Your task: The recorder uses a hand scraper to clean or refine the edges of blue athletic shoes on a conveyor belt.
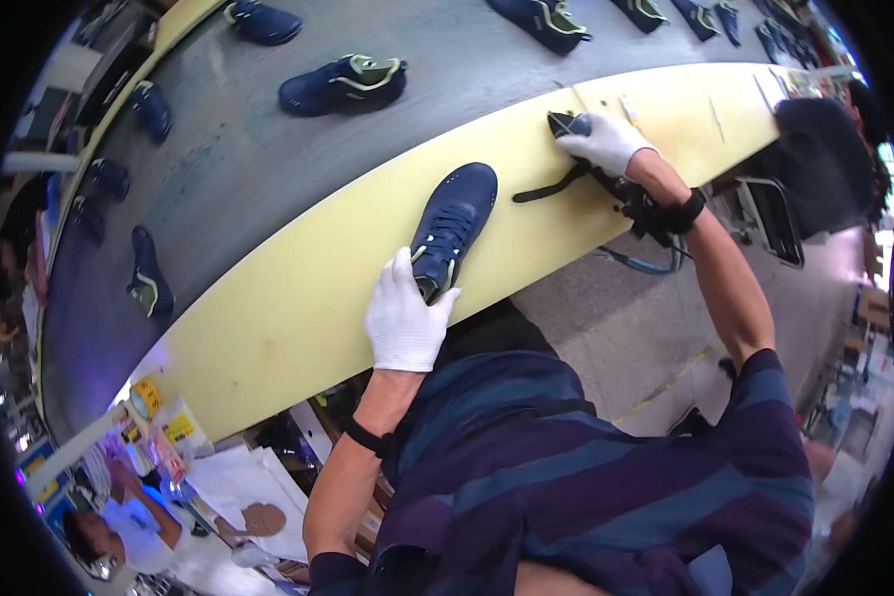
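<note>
A navy blue lace-up sneaker (455, 221) with pale green lining lies on the yellow ledge (308, 298), its toe pointing away from me. My left hand (407, 316), in a white glove, is closed around its heel and collar. Farther right, my right hand (611, 144), also gloved in white, is closed at a small dark object (558, 124) with a thin pale edge. What kind of thing that is cannot be made out, and the palm side is hidden. Below this hand, a black strap (546, 189) and a dark bundled item lie on the ledge.
Beyond the ledge runs a curved grey conveyor belt (219, 149) carrying several similar shoes, one (346, 84) close to the ledge. A dark chair (824, 164) stands at the right. Lower left are papers (243, 487) and another person (134, 526).
</note>
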Demonstrator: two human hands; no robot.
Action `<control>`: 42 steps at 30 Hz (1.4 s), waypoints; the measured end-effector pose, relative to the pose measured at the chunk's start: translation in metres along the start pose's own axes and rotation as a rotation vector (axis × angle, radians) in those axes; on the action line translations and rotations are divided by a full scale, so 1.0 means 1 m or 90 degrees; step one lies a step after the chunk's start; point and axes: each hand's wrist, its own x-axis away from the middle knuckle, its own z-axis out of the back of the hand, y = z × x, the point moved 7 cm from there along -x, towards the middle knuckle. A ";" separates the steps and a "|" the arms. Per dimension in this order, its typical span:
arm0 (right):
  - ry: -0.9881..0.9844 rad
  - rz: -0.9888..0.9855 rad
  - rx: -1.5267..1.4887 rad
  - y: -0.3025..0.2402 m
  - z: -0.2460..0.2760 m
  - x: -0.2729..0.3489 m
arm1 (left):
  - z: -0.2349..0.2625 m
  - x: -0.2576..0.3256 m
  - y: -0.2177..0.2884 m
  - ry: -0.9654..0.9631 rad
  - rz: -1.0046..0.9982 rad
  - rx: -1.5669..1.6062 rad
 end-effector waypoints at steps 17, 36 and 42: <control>-0.028 0.493 0.195 -0.217 -0.098 0.127 | 0.000 0.015 -0.016 -0.022 0.015 0.051; 0.071 0.642 0.241 -0.237 -0.162 0.151 | -0.021 0.020 -0.030 -0.137 0.032 -0.070; 0.041 0.537 0.367 -0.207 -0.181 0.130 | -0.047 0.013 -0.026 -0.142 0.033 0.067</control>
